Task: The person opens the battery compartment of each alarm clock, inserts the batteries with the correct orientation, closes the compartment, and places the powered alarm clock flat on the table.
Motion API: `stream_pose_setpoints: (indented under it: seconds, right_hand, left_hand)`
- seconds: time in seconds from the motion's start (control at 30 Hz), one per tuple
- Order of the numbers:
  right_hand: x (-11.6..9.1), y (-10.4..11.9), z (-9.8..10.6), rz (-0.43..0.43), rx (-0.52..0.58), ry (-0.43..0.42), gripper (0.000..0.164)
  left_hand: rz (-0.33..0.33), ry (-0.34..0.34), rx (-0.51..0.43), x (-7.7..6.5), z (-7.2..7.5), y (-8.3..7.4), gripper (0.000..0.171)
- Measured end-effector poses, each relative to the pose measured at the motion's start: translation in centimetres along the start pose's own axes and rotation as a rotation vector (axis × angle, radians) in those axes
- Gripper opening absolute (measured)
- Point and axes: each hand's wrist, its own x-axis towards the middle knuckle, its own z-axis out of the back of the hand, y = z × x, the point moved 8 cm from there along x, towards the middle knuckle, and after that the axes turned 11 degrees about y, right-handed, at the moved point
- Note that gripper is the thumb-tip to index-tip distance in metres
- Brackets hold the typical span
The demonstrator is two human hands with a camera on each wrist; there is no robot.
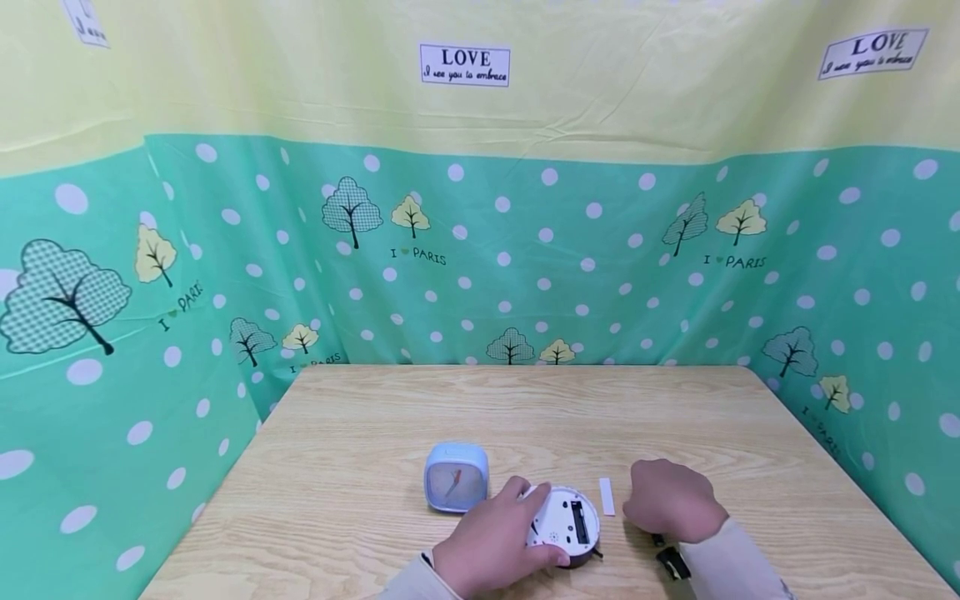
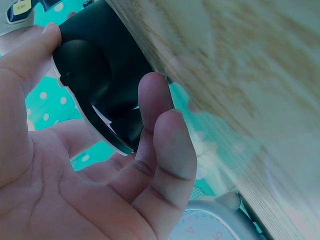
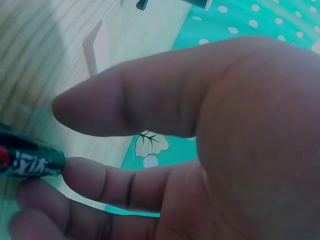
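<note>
A round clock [image 1: 564,523] with a white back and dark sides lies face down on the table, its battery slot showing. My left hand [image 1: 498,537] grips it from the left, thumb and fingers on opposite sides of the rim. In the left wrist view the clock's black body [image 2: 102,65] tilts between thumb and fingers. My right hand [image 1: 671,500] is low over the table to the right. The right wrist view shows a dark green battery [image 3: 32,152] at its fingertips, the thumb held apart from it. In the head view that battery is hidden by the hand.
A light blue square clock [image 1: 456,477] stands upright just behind my left hand. Between the round clock and my right hand lies a small white strip [image 1: 607,497], like a battery cover. The wooden table [image 1: 525,400] meets a green dotted curtain [image 1: 525,267] at the back and sides.
</note>
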Motion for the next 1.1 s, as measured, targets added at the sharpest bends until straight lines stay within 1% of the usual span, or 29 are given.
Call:
stream_pose_setpoints:
  seconds: [0.3,0.4,0.57,0.83,1.1]
  right_hand:
    - [0.1,0.0,-0.3,0.011,0.006,0.022,0.004]
    - [0.0,0.1,-0.4,0.019,0.012,0.02,0.007]
    - [0.0,0.4,-0.2,0.027,0.027,0.004,0.007]
    - [0.1,0.5,0.5,0.048,0.019,-0.07,0.006]
    - [-0.2,0.6,1.1,0.068,0.013,-0.159,0.013]
  left_hand:
    - [-0.002,-0.006,0.004,0.0,0.0,-0.1,0.088]
    - [0.001,-0.005,0.002,0.0,0.0,0.0,0.088]
    - [0.007,-0.001,0.001,0.1,-0.1,0.0,0.089]
    - [0.009,0.004,-0.005,0.1,-0.1,0.1,0.089]
    - [0.009,0.004,-0.003,0.0,-0.1,0.0,0.088]
